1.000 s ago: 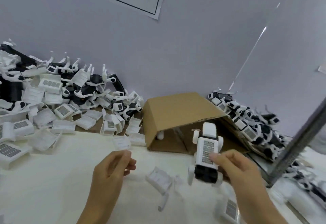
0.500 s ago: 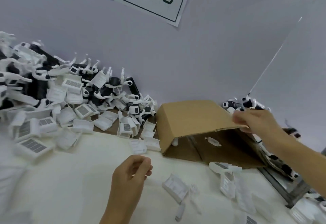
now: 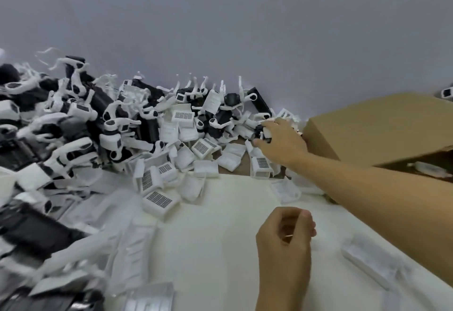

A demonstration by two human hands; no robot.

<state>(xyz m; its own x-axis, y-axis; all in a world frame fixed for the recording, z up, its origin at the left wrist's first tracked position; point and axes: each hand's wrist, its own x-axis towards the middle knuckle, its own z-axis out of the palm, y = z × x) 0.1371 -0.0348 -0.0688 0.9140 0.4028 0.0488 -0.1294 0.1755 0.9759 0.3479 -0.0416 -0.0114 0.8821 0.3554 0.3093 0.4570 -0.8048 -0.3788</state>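
Head camera, from the left: a deep pile of black-and-white plastic parts (image 3: pixel 73 119) is heaped against the grey wall (image 3: pixel 220 29), with white curved arms sticking up out of it. Its near edge spills onto the white table (image 3: pixel 220 242) as loose white housings, several with a dark grille face; one such grille housing (image 3: pixel 160 200) lies flat and a little apart from the rest.

Right of centre and closest to the camera, the left hand (image 3: pixel 284 242) hangs just above the table with its fingers curled in towards the thumb. I cannot tell whether anything sits inside that curl.

Beyond it, the right hand (image 3: pixel 284 143) is stretched out to the right end of the pile, its forearm coming in from the lower right. Its fingers are bent around a small black-and-white part (image 3: pixel 260 130) that lies among the other pieces, just beside the cardboard box (image 3: pixel 380 124).

The box lies on its side at the far right, touching the right hand's wrist side. A white flat part (image 3: pixel 367 264) rests on the table under the forearm.
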